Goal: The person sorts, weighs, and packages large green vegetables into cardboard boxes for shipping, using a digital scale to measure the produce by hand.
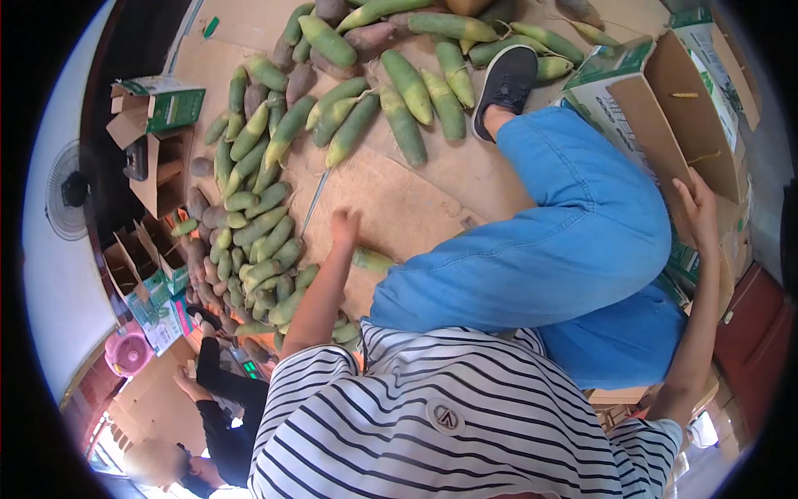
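My left hand (345, 226) hovers over the bare cardboard floor sheet (391, 195), its fingers curled in with nothing visible in them. Close by it, a green radish (371, 260) lies partly hidden by my trouser leg. To its left is a heap of green radishes (262, 237). My right hand (698, 208) grips the edge of an open cardboard box (636, 112) with green and white printed sides. The box stands tilted beside my bent leg, its flaps spread. Two short yellow strips, perhaps handles, show on its inner walls.
Larger green radishes (405, 87) and dull reddish roots (370, 36) lie around my shoe (509, 79). Several open boxes (137, 266) line the left side, near a pink fan (128, 349) and a grey fan (73, 190). A person in dark sleeves (220, 378) sits at lower left.
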Demonstrator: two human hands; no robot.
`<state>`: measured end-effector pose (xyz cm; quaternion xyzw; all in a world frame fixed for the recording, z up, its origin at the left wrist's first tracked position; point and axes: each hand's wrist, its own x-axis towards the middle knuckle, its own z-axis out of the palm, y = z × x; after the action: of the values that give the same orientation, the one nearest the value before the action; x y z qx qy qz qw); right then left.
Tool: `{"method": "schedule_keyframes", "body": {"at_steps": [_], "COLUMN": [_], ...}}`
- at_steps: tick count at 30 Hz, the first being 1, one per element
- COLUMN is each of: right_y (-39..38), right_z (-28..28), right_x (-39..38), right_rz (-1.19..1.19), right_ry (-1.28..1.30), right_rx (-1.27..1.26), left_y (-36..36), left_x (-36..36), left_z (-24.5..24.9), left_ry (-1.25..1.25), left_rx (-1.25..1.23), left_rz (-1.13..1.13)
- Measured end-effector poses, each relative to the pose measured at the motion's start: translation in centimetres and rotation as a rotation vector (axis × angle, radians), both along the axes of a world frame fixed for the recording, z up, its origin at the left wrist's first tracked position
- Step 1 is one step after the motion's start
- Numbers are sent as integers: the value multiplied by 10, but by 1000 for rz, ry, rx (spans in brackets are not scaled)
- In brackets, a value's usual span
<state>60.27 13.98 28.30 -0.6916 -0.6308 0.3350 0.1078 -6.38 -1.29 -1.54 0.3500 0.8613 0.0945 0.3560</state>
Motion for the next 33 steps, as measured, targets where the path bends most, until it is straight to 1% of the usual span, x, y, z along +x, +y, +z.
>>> {"method": "schedule_keyframes", "body": {"at_steps": [1, 3, 6, 9, 12, 15, 16, 17, 18, 19, 21, 22, 23, 24, 25, 27, 28, 29, 30, 31, 32, 33], "right_y": [1, 1, 1, 3, 4, 4, 3, 1, 3, 4, 3, 5, 6, 4, 3, 0, -1, -1, -1, -1, 0, -1], "right_z": [1, 0, 1, 2, 5, 5, 7, 6, 7, 8, 16, 19, 21, 19, 12, 9, 12, 15, 20, 24, 23, 17], "right_x": [-1, -2, -7, -6, -8, -14, -14, -12, -9, -10, -14, -19, -19, -14, -10, -8, -10, -13, -14, -16, -17, -12], "right_rz": [-27, -12, -35, -46, -29, -15, -25, -36, -49, -18, 10, 10, 16, 23, 34, 44, 44, 49, 40, 42, 54, 83], "right_ry": [33, 9, -39, -27, -39, -56, -74, -58, -40, -94, -149, -153, -151, -167, -182, -214, -231, -246, -243, -232, -215, -201], "right_rx": [-20, 16, 30, 14, 6, 48, 73, 42, 16, 48, 59, 46, 33, 77, 117, 153, 147, 143, 118, 93, 71, 107], "left_y": [-28, -94, -105, -106, -90, -65, -53, -39, -16, 5, 62, 90, 118, 147, 172, 209, 222, 235, 241, 248, 253, 258], "left_x": [-13, -44, -15, 16, 39, 46, 46, 49, 62, 76, 107, 126, 150, 180, 201, 251, 282, 310, 336, 364, 390, 416], "left_z": [15, -16, 16, -1, -9, -2, 3, 11, 30, 43, 91, 112, 137, 180, 211, 271, 304, 325, 351, 363, 370, 377], "left_ry": [120, 158, -260, -526, -344, -373, -420, -477, -535, -568, -643, -704, -755, -752, -813, -887, -988, -1039, -1063, -1059, -977, -891], "left_rx": [-170, -249, -485, -399, -305, -296, -285, -276, -195, -84, 79, 289, 500, 692, 727, 905, 1055, 1147, 1076, 1106, 1232, 1362], "left_rz": [192, 496, 783, 822, 1012, 1036, 920, 793, 654, 562, 297, 180, 67, -26, -73, -146, -198, -288, -373, -460, -570, -669]}}
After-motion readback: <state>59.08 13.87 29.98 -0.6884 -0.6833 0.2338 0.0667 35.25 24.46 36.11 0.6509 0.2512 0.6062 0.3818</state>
